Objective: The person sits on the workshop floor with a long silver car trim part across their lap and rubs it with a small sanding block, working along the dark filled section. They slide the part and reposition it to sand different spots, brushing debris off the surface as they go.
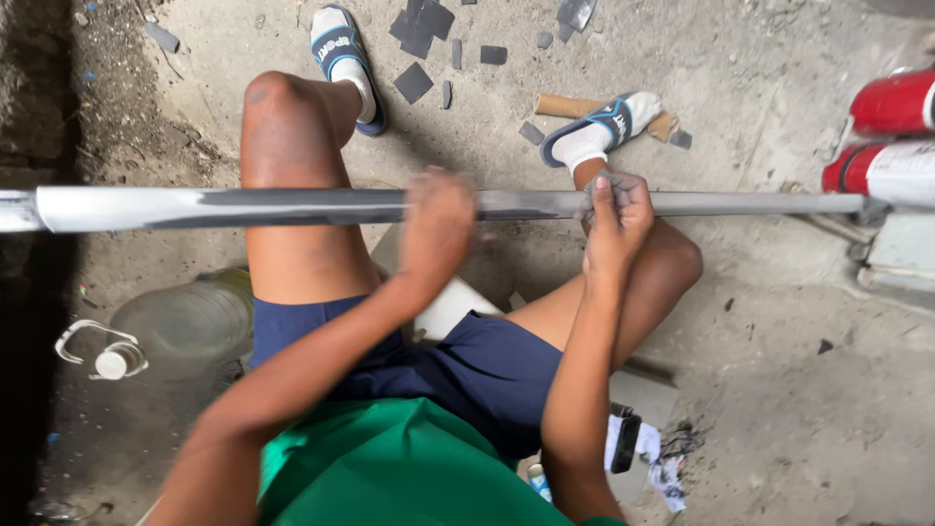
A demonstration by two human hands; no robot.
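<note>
Gripping a long grey metal bar (292, 206) lying level across both knees: left hand (437, 226) is wrapping around its middle, right hand (614, 216) is clamping a grey abrasive scrap (606, 185) against it. Dark cut squares (421, 29) are littering the concrete floor (779, 321).

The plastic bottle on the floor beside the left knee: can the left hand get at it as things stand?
Probably yes. The plastic bottle lies on the floor by the left thigh with nothing over it, but the left hand is wrapped around the long metal bar, so it must release first.
</note>
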